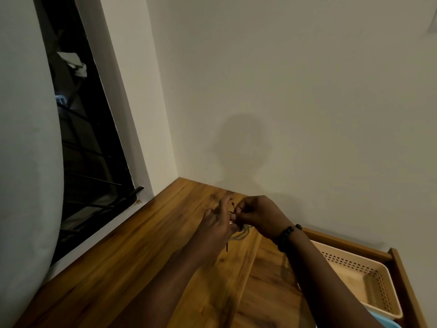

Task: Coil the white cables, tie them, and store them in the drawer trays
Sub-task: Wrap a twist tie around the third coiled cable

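Both hands near the surface's (142, 256) far edge. Right hand (257, 216) pinches dark tie (234, 210); left hand (218, 223) holds coiled white cable (240, 234) just below that grip.

A plain pale wall (307, 91) meets a second wall in a corner, above a wooden bench (142, 268) with a warm brown grain. On the left a dark window (89, 150) with black bars is set in a white frame. The light is dim, and a soft shadow (238, 147) falls on the wall.
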